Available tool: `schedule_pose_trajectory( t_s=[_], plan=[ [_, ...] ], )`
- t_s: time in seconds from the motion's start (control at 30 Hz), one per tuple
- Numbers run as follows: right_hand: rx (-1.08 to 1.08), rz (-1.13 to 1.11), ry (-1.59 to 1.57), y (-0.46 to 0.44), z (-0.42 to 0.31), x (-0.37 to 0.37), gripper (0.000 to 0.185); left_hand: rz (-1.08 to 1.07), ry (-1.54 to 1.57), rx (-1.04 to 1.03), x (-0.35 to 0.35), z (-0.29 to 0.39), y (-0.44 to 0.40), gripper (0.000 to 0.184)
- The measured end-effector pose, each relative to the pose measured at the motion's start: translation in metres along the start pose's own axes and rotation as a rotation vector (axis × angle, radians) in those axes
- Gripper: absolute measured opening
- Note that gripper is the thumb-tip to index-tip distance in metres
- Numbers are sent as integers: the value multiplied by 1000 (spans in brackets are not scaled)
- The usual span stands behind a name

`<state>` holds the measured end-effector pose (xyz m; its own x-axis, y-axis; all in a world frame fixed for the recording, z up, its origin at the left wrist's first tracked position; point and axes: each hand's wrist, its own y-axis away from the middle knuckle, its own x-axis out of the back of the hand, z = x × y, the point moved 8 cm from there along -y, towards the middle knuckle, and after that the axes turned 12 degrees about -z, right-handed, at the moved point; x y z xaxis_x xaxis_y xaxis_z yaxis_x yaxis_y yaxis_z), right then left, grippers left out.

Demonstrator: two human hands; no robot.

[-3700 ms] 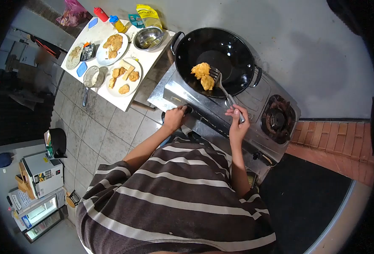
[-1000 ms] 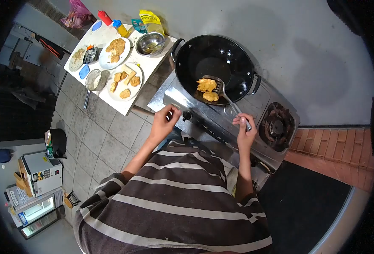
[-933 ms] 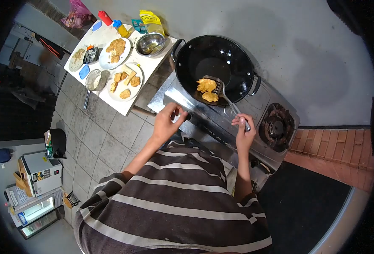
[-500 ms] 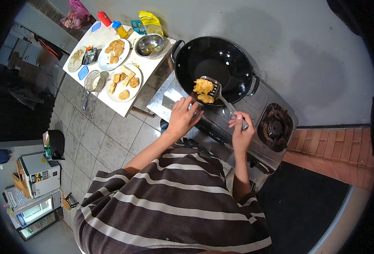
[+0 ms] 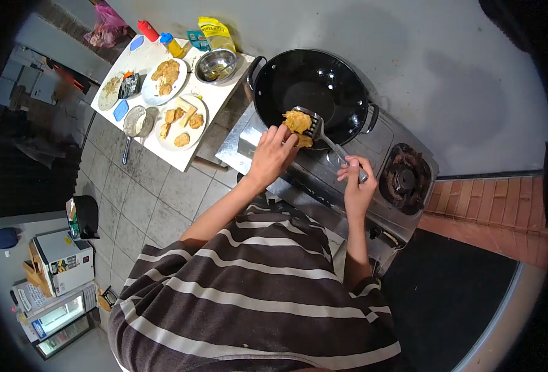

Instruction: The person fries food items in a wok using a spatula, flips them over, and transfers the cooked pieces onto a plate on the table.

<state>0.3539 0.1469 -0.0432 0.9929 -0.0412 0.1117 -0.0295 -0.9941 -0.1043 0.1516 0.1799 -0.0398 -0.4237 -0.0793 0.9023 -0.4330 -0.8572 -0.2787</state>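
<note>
My right hand [image 5: 359, 186] is closed around the handle of a metal slotted spatula [image 5: 331, 143]. Its blade is over the near side of a large black wok [image 5: 311, 93]. A golden-brown fried piece [image 5: 297, 121] lies on the blade, and a second fried piece [image 5: 305, 142] just below it is partly covered by my fingers. My left hand [image 5: 271, 155] is at the wok's near rim, its bent fingers against the fried food; the thumb's hold is hard to see.
The wok stands on a steel stove [image 5: 373, 146] with a bare burner [image 5: 405, 178] to its right. On the left, a white table [image 5: 172, 158] bears plates of fried food, a steel bowl [image 5: 216, 66], a strainer [image 5: 137, 121], a red bottle [image 5: 148, 30] and a yellow bottle [image 5: 172, 46].
My left hand has moved up and forward, so its fingers now reach the fried food and cover part of the lower piece. My right hand keeps the spatula in nearly the same place.
</note>
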Motion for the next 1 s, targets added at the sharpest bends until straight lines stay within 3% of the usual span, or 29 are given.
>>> schedule_pose_trajectory(
  t_s=[0.47, 0.57, 0.7, 1.0],
  plan=[
    [-27, 24, -82, -9, 7, 7, 25, 140, 15, 38, 50, -4, -30, 23],
    [-21, 20, -75, -10, 8, 7, 24, -34, 57, -39, 36, -2, -12, 23],
    [-26, 19, -61, -8, 4, 5, 24, -104, 27, -81, 13, -1, -5, 25],
    [-32, 0, -94, -8, -4, 6, 21, -61, 7, -93, 4, 3, -13, 27]
  ],
)
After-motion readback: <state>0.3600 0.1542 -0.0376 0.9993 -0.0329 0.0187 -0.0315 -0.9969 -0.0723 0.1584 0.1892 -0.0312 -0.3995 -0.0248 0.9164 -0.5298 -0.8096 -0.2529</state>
